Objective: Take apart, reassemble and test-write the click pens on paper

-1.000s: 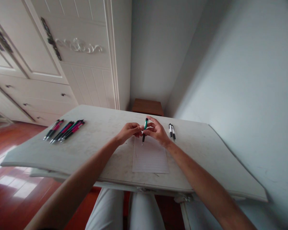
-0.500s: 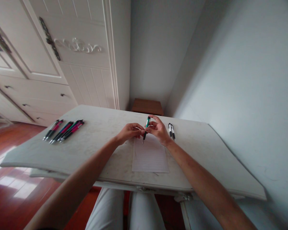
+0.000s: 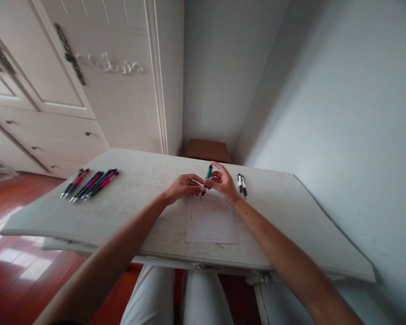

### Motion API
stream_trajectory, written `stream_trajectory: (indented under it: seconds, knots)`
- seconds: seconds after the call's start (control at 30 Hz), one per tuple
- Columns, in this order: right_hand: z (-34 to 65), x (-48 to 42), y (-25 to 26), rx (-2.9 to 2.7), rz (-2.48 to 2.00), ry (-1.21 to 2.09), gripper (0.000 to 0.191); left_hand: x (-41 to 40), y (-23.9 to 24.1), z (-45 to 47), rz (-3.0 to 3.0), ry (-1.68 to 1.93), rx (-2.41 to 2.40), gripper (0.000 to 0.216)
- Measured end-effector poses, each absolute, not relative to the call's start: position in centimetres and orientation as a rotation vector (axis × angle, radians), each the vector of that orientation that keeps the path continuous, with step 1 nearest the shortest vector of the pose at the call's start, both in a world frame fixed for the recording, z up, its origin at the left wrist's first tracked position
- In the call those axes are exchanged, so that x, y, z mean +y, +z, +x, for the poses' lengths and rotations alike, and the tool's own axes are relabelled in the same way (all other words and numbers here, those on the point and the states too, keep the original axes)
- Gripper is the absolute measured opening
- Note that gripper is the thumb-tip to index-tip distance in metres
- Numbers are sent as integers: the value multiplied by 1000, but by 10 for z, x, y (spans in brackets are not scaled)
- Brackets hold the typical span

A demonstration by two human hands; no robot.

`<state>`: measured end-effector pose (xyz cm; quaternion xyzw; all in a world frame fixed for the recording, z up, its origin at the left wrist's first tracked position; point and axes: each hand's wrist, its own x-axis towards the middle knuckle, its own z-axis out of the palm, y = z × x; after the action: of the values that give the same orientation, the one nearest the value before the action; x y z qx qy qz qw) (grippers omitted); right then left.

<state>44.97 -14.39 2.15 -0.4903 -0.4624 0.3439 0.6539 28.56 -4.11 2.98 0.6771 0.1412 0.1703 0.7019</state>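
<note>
A green and black ballpoint pen (image 3: pixel 209 172) is held tilted over a lined sheet of paper (image 3: pixel 211 223), its tip pointing down. My right hand (image 3: pixel 222 183) pinches the pen's barrel, with the index finger up at its top end. On the lower part of the pen, near the dark grip, the thumb and fingers of my left hand (image 3: pixel 185 187) are closed. Part of the barrel is hidden behind my fingers. Just right of my right hand lie two white and black pens (image 3: pixel 242 186) side by side.
Toward the left of the white table (image 3: pixel 149 171), several coloured pens (image 3: pixel 96 184) lie in a bunch, with a smaller group (image 3: pixel 74 183) beside them. A white wardrobe (image 3: pixel 122 104) stands behind on the left. Beyond the far edge is a brown wooden stool or box (image 3: pixel 208 149); a wall rises on the right.
My left fingers have shifted slightly along the pen toward its grip, and the pen has turned a little. The other pens and the paper have stayed in place.
</note>
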Motion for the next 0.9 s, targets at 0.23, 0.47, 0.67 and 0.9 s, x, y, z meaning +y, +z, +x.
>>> stream_trajectory:
  seconds: [0.23, 0.47, 0.67, 0.9]
  knots:
    - [449, -144, 22, -1063, -1105, 772, 88, -42, 30, 286, 1496, 346, 273, 43]
    - [449, -145, 19, -1102, -1057, 827, 99, -40, 29, 286, 1460, 333, 226, 41]
    - [449, -144, 18, -1096, -1066, 837, 99, -42, 26, 285, 1388, 296, 231, 43]
    - [451, -143, 14, -1143, -1164, 705, 91, -43, 25, 284, 1342, 273, 255, 44]
